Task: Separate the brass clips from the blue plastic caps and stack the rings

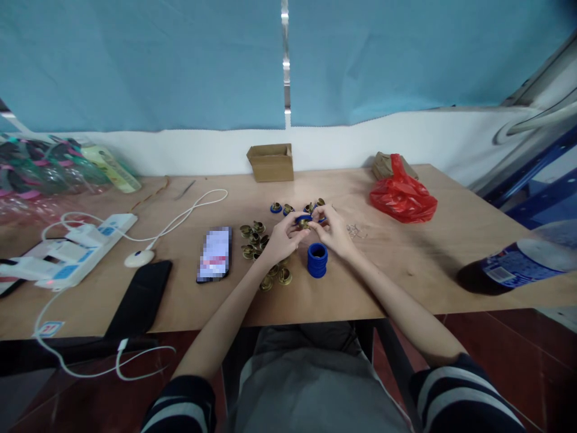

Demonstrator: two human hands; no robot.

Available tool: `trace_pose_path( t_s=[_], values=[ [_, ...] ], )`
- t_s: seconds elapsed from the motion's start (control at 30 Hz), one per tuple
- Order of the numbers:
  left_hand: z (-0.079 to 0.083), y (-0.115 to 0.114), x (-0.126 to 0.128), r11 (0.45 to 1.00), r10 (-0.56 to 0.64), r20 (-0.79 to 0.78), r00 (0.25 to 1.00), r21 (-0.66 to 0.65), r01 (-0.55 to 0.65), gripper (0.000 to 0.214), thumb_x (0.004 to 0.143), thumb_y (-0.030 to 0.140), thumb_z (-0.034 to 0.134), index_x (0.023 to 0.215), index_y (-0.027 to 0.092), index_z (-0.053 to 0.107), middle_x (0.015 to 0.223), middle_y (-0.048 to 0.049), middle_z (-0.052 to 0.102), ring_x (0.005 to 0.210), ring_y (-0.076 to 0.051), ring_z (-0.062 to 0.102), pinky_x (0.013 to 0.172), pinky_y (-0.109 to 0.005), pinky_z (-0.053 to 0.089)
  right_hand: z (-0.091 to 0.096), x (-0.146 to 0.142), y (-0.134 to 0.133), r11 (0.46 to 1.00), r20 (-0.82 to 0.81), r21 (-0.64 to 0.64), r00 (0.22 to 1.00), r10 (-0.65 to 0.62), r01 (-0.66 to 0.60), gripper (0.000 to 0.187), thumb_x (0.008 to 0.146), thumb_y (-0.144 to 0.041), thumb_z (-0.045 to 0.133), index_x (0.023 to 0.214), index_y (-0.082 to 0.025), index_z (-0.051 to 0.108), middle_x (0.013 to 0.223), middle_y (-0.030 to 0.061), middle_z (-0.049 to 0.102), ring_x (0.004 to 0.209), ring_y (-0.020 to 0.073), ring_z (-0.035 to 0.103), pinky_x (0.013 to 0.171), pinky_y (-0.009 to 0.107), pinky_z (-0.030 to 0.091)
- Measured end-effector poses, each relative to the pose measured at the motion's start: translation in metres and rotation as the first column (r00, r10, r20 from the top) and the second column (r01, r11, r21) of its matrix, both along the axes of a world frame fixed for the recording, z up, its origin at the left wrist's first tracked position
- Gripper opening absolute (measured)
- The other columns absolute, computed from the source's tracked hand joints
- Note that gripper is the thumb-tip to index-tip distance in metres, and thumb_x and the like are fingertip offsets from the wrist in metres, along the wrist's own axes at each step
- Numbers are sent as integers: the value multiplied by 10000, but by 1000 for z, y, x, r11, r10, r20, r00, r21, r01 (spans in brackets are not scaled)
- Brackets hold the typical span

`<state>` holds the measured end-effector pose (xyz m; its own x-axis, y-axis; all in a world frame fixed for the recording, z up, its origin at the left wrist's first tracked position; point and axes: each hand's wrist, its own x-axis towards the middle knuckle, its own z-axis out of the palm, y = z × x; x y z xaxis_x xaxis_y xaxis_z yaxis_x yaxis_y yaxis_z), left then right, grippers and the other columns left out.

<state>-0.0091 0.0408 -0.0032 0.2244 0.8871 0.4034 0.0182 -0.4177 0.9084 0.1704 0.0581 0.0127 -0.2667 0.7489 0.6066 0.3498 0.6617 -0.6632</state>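
Between my two hands, over the middle of the table, is a small round brass-coloured fitting with a blue ring [303,221] around it. My left hand [285,237] pinches it from the left, fingers closed. From the right, my right hand [332,231] grips the same piece with its fingertips. Just below stands a stack of blue rings [317,261]. Several loose brass fittings [247,251] lie left of and under my left wrist. Behind my hands sit several fittings with blue rings [276,207], partly hidden by my fingers.
A phone [215,254] lies on the left, near a black pouch [139,297], a white power strip [85,249] and cables. Plastic bottles [67,162] crowd the far left. At the back stands a cardboard box [271,163]. Right are a red plastic bag [404,195] and a large drink bottle [509,261].
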Motion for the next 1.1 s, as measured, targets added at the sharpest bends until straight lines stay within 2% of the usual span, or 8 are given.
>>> trace_pose_path(
  t_s=[0.3,0.57,0.77,0.97,1.1],
  values=[
    [-1,1,1,999,36,20,999,29,-37,371,868,311,711,1196,183,595,1245,-121,686,1168,-237,682,1043,-381,538,0,-3,-1,999,5,41,1000,-22,22,77,956,-301,595,981,-232,573,957,80,621,873,236,609,707,351,520],
    [1,-3,3,995,58,-48,997,88,-54,339,866,257,694,1190,198,613,1185,-87,715,1112,-225,702,1021,-370,551,0,1,2,998,69,68,998,8,-12,82,950,-298,558,915,-242,508,889,63,591,815,232,562,725,357,485],
    [2,-1,4,981,152,-103,983,134,-137,320,853,250,701,1162,197,642,1142,-89,739,1059,-240,721,995,-395,566,-3,1,5,998,118,38,992,44,-48,48,930,-242,522,929,-238,475,873,56,572,774,222,542,729,356,472],
    [-4,4,4,985,155,-66,986,92,-149,309,844,303,725,1115,171,653,1112,-114,749,1040,-252,735,982,-410,577,-5,0,6,995,135,-1,985,103,-104,54,913,-195,500,904,-234,463,836,43,539,762,216,534,709,350,462],
    [-6,5,2,983,172,-68,983,72,-167,335,839,347,742,1115,176,659,1125,-116,748,1066,-262,727,998,-417,568,-2,2,6,989,122,-58,983,139,-133,66,921,-256,558,895,-229,503,841,38,562,748,198,536,680,328,475]
  ],
)
